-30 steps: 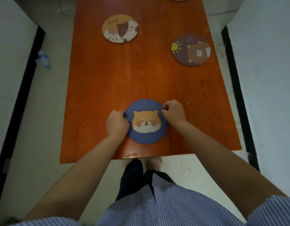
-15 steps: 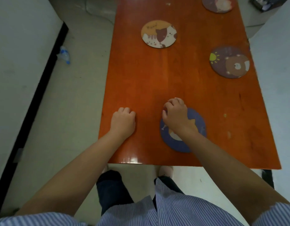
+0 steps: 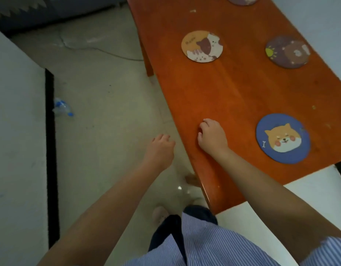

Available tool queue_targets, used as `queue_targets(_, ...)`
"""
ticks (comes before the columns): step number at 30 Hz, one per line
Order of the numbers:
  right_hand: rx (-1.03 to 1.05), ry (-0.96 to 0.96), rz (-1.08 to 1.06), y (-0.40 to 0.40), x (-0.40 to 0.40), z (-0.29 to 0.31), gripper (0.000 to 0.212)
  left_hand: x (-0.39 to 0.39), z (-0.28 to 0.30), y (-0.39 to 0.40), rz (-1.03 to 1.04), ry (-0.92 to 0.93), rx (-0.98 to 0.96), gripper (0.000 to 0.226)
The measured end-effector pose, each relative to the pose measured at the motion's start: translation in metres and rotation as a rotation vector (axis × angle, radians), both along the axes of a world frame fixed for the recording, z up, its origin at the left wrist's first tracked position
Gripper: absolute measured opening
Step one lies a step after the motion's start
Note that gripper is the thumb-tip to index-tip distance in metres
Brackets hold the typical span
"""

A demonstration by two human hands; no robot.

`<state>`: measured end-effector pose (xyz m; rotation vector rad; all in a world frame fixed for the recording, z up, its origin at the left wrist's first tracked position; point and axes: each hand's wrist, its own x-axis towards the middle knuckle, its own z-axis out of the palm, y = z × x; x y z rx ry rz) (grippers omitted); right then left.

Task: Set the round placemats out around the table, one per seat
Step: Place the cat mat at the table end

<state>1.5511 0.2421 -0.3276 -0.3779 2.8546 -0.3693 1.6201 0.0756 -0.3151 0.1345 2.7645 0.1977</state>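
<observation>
A blue round placemat (image 3: 283, 138) with a dog face lies flat near the near end of the orange wooden table (image 3: 233, 96). An orange cat placemat (image 3: 202, 46) and a purple bear placemat (image 3: 287, 51) lie further along, and the edge of another placemat (image 3: 242, 0) shows at the top. My right hand (image 3: 212, 136) rests on the table near its left edge, fingers curled, holding nothing, well left of the blue mat. My left hand (image 3: 162, 148) hangs over the floor beside the table, loosely curled and empty.
A white surface with a black edge (image 3: 49, 150) runs along the left. A crushed plastic bottle (image 3: 62, 109) lies on the floor beside it, and a cable (image 3: 108, 52) trails across the floor. Table legs (image 3: 148, 66) stand at the left side.
Both hands have come off the blue dog placemat, which stays on the table. My view has swung left; my left hand has left the tabletop and my right hand slid left.
</observation>
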Motion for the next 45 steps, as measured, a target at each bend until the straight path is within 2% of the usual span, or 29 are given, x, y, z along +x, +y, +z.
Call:
queue_targets(6, 0.045, -0.023, -0.135, -0.016, -0.029, 0.010, 0.025, -0.051, -0.003, -0.028, -0.043, 0.065, 0.073, 0.024)
queue_targets(10, -0.064, -0.053, -0.257, -0.023, -0.070, 0.009, 0.025, -0.101, -0.010, -0.042, -0.101, 0.096, 0.123, 0.020)
queue_targets(16, -0.236, -0.087, -0.512, -0.036, -0.169, 0.009, 0.027, -0.196, -0.004, -0.070, -0.187, 0.089, 0.098, 0.024)
queue_targets(20, -0.340, -0.068, -0.720, -0.044, -0.230, 0.012, 0.038, -0.262, 0.007, -0.086, -0.255, 0.067, 0.057, 0.029)
queue_targets(26, -0.267, -0.144, -0.993, -0.052, -0.295, 0.012, 0.065, -0.331, 0.007, -0.103, -0.327, -0.035, 0.022, 0.033)
queue_targets(29, -0.299, -0.142, -1.125, -0.054, -0.318, 0.010, 0.067, -0.359, 0.002, -0.106, -0.357, -0.100, 0.089, 0.032)
queue_targets(31, -0.310, -0.183, -1.213, -0.054, -0.329, 0.011, 0.052, -0.381, 0.001, -0.104, -0.268, -0.164, 0.222, 0.037)
queue_targets(33, -0.310, -0.234, -1.227, -0.053, -0.334, 0.012, 0.008, -0.405, 0.003, -0.098, -0.044, -0.298, 0.381, 0.047)
queue_targets(35, -0.297, -0.234, -1.242, -0.055, -0.335, 0.012, 0.033, -0.428, 0.006, -0.089, 0.316, -0.539, 0.609, 0.054)
queue_targets(37, -0.311, -0.209, -1.323, -0.059, -0.330, 0.017, 0.029, -0.446, 0.013, -0.082, 0.579, -0.824, 0.769, 0.043)
queue_targets(38, -0.341, -0.211, -1.380, -0.062, -0.326, 0.018, 0.025, -0.453, 0.016, -0.080, 0.607, -0.921, 0.786, 0.031)
queue_targets(40, -0.536, -0.198, -1.557, -0.068, -0.316, 0.020, 0.029, -0.461, 0.013, -0.079, 0.611, -0.983, 0.787, 0.023)
queue_targets(43, -0.993, -0.178, -1.830, -0.082, -0.298, 0.024, 0.037, -0.468, 0.005, -0.079, 0.559, -0.915, 0.803, 0.027)
queue_targets(45, -1.176, -0.201, -1.908, -0.097, -0.288, 0.027, 0.036, -0.474, 0.001, -0.081, 0.428, -0.793, 0.767, 0.043)
